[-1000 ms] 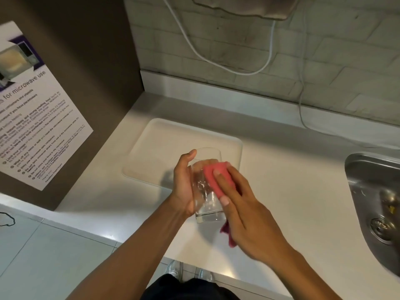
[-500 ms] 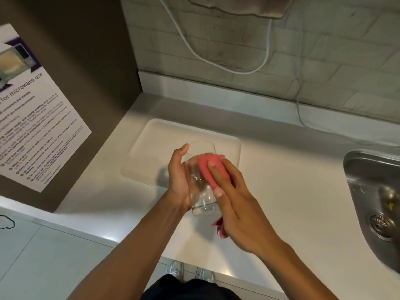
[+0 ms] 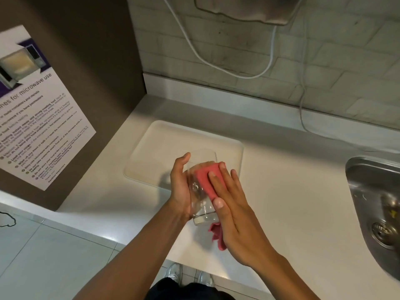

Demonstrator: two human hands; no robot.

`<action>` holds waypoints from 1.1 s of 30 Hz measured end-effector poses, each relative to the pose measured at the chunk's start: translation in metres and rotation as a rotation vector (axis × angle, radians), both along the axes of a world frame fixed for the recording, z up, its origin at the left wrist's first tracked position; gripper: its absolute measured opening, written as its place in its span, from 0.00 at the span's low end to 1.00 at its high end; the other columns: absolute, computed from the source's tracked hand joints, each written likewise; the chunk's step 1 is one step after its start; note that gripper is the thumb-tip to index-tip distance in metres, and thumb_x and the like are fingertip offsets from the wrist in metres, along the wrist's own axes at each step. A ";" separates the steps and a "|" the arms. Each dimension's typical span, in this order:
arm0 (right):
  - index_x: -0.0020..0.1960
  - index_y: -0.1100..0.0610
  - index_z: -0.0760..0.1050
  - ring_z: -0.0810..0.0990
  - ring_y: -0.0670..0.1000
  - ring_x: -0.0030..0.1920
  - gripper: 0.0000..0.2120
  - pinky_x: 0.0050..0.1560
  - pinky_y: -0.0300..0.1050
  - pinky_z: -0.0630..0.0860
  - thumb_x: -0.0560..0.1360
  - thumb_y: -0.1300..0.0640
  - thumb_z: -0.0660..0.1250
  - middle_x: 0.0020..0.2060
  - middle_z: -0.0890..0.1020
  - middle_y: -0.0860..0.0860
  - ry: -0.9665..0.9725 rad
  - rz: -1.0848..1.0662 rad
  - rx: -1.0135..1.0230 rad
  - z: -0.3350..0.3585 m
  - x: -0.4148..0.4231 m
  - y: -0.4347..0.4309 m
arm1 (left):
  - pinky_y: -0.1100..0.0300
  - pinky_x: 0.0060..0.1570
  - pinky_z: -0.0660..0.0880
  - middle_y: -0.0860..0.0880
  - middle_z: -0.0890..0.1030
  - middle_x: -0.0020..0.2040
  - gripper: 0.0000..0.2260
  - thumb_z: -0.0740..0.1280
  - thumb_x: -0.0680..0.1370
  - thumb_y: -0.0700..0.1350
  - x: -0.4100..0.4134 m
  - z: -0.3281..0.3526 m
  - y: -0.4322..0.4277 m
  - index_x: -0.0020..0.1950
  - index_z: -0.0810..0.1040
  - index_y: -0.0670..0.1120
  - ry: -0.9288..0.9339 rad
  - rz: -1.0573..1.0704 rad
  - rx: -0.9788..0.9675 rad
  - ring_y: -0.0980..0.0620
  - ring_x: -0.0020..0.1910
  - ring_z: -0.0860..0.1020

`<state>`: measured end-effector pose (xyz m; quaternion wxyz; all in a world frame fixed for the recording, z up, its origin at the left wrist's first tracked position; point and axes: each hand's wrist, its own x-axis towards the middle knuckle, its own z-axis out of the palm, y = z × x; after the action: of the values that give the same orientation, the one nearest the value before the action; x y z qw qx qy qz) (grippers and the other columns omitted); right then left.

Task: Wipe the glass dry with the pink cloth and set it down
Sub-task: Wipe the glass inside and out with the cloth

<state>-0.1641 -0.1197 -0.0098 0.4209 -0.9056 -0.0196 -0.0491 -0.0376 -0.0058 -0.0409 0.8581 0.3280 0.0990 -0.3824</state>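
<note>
Above a white kitchen counter (image 3: 281, 202) and its pale rectangular tray (image 3: 151, 152), the left hand (image 3: 179, 187) cradles a clear, tilted drinking glass (image 3: 201, 191) while the right hand (image 3: 233, 206) presses a pink cloth (image 3: 207, 178) on it; wet glass could slip and shatter.

Sink (image 3: 372, 204) cut by right edge and motion-blurred, microwave notice (image 3: 36, 118) cropped at left edge with small print illegible, pink cloth (image 3: 207, 180) mostly covered by right hand (image 3: 236, 208), wall appliance (image 3: 244, 9) cut at top.

White tray (image 3: 151, 152) on counter (image 3: 292, 202), steel sink (image 3: 372, 191) right.
</note>
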 end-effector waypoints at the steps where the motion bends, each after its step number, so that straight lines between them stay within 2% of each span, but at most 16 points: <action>1: 0.83 0.37 0.50 0.38 0.43 0.82 0.24 0.81 0.60 0.53 0.87 0.44 0.45 0.83 0.44 0.34 -0.017 0.013 0.009 0.002 0.000 0.003 | 0.46 0.53 0.82 0.36 0.85 0.53 0.31 0.71 0.72 0.64 -0.003 -0.002 0.000 0.57 0.85 0.36 0.014 -0.005 -0.004 0.38 0.51 0.85; 3: 0.82 0.36 0.50 0.41 0.44 0.83 0.24 0.81 0.57 0.52 0.87 0.45 0.46 0.83 0.46 0.36 -0.030 0.039 0.028 0.002 -0.002 0.006 | 0.46 0.55 0.81 0.36 0.84 0.53 0.32 0.70 0.72 0.65 -0.006 -0.001 0.001 0.57 0.84 0.37 0.016 -0.029 -0.031 0.38 0.52 0.84; 7: 0.82 0.34 0.49 0.49 0.38 0.81 0.24 0.81 0.53 0.58 0.87 0.44 0.47 0.82 0.48 0.33 0.047 0.018 0.074 -0.003 -0.014 -0.002 | 0.43 0.60 0.74 0.36 0.78 0.53 0.32 0.66 0.74 0.66 0.001 -0.003 0.004 0.57 0.79 0.37 0.009 0.007 -0.030 0.35 0.55 0.78; 9: 0.81 0.31 0.49 0.60 0.38 0.79 0.24 0.77 0.44 0.66 0.87 0.44 0.48 0.82 0.48 0.32 0.074 0.005 0.098 0.004 -0.010 -0.004 | 0.46 0.56 0.79 0.35 0.80 0.55 0.33 0.67 0.73 0.65 0.000 -0.003 0.001 0.59 0.80 0.36 0.028 0.015 0.006 0.36 0.53 0.82; 10: 0.80 0.29 0.48 0.65 0.39 0.77 0.23 0.73 0.45 0.72 0.87 0.43 0.47 0.81 0.47 0.30 0.081 -0.003 0.082 0.009 -0.004 -0.003 | 0.46 0.55 0.81 0.35 0.82 0.57 0.34 0.67 0.73 0.64 -0.002 -0.003 -0.001 0.62 0.81 0.34 0.035 0.015 0.020 0.37 0.53 0.84; 11: 0.80 0.28 0.47 0.64 0.41 0.78 0.23 0.74 0.49 0.72 0.87 0.42 0.46 0.80 0.45 0.28 0.084 -0.011 0.054 0.013 0.002 -0.001 | 0.46 0.56 0.82 0.35 0.83 0.60 0.36 0.68 0.73 0.64 -0.002 -0.004 -0.002 0.65 0.81 0.34 0.031 0.015 0.031 0.37 0.55 0.84; 13: 0.81 0.30 0.45 0.48 0.37 0.81 0.24 0.80 0.53 0.60 0.86 0.41 0.44 0.79 0.41 0.26 0.077 -0.006 0.009 0.018 0.009 0.004 | 0.45 0.62 0.80 0.35 0.84 0.63 0.36 0.68 0.73 0.63 -0.001 -0.004 -0.002 0.66 0.81 0.35 0.007 0.015 0.043 0.37 0.60 0.83; 14: 0.81 0.31 0.45 0.43 0.35 0.81 0.24 0.81 0.54 0.56 0.86 0.42 0.44 0.79 0.40 0.26 0.063 0.010 0.000 0.019 0.006 0.008 | 0.44 0.62 0.79 0.35 0.84 0.61 0.35 0.69 0.72 0.64 0.003 -0.005 -0.001 0.64 0.82 0.35 -0.002 0.018 0.041 0.36 0.58 0.84; 16: 0.80 0.29 0.44 0.40 0.37 0.81 0.24 0.81 0.55 0.54 0.87 0.45 0.45 0.80 0.40 0.28 0.029 0.056 -0.011 0.015 -0.007 0.013 | 0.46 0.55 0.81 0.37 0.84 0.54 0.33 0.69 0.71 0.65 0.010 -0.006 0.004 0.58 0.82 0.36 -0.029 0.029 0.032 0.37 0.50 0.85; 19: 0.79 0.27 0.43 0.46 0.41 0.82 0.25 0.81 0.56 0.54 0.87 0.46 0.46 0.79 0.40 0.26 0.031 0.072 -0.017 0.010 -0.014 0.009 | 0.46 0.52 0.82 0.37 0.84 0.50 0.32 0.67 0.72 0.66 0.009 -0.009 0.006 0.54 0.83 0.36 -0.027 0.027 0.033 0.38 0.47 0.85; 22: 0.79 0.28 0.42 0.65 0.52 0.79 0.24 0.74 0.61 0.71 0.88 0.44 0.46 0.76 0.38 0.21 0.128 0.006 -0.014 0.013 0.003 0.004 | 0.45 0.59 0.81 0.34 0.84 0.61 0.36 0.69 0.72 0.64 0.000 -0.011 0.001 0.64 0.81 0.33 0.018 0.027 0.092 0.36 0.58 0.84; 24: 0.79 0.27 0.40 0.70 0.57 0.76 0.25 0.69 0.64 0.75 0.88 0.44 0.47 0.76 0.37 0.21 0.123 0.000 -0.018 0.016 0.006 0.008 | 0.45 0.60 0.81 0.34 0.84 0.62 0.37 0.69 0.72 0.64 0.002 -0.009 0.001 0.65 0.82 0.34 0.006 0.022 0.104 0.36 0.59 0.84; 27: 0.79 0.27 0.42 0.59 0.51 0.82 0.27 0.73 0.65 0.71 0.88 0.48 0.48 0.79 0.38 0.27 0.034 0.064 -0.031 0.013 -0.008 0.014 | 0.45 0.54 0.81 0.34 0.85 0.54 0.34 0.72 0.68 0.66 0.010 -0.010 0.006 0.57 0.84 0.37 -0.023 0.008 0.055 0.36 0.51 0.84; 29: 0.79 0.26 0.41 0.54 0.47 0.82 0.26 0.76 0.63 0.66 0.87 0.46 0.47 0.79 0.39 0.27 0.060 0.072 0.006 0.010 -0.012 0.012 | 0.45 0.53 0.80 0.35 0.83 0.52 0.35 0.74 0.66 0.66 0.008 -0.014 0.006 0.57 0.83 0.37 -0.015 0.003 0.059 0.37 0.49 0.84; 31: 0.77 0.24 0.39 0.57 0.47 0.82 0.25 0.77 0.59 0.67 0.86 0.41 0.45 0.75 0.37 0.21 0.136 0.024 0.041 0.012 -0.003 0.007 | 0.45 0.55 0.82 0.35 0.84 0.56 0.36 0.73 0.68 0.65 0.002 -0.014 0.002 0.60 0.83 0.35 0.005 0.009 0.090 0.36 0.54 0.84; 33: 0.79 0.28 0.38 0.60 0.47 0.81 0.25 0.75 0.58 0.70 0.86 0.40 0.45 0.72 0.35 0.18 0.190 -0.014 0.026 0.017 0.010 0.002 | 0.43 0.63 0.80 0.34 0.83 0.63 0.37 0.69 0.71 0.65 -0.001 -0.011 -0.002 0.65 0.82 0.35 0.006 0.018 0.136 0.34 0.63 0.82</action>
<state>-0.1545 -0.1181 0.0072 0.4320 -0.9008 0.0276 0.0339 -0.0390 -0.0082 -0.0522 0.8369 0.3836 0.1301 -0.3682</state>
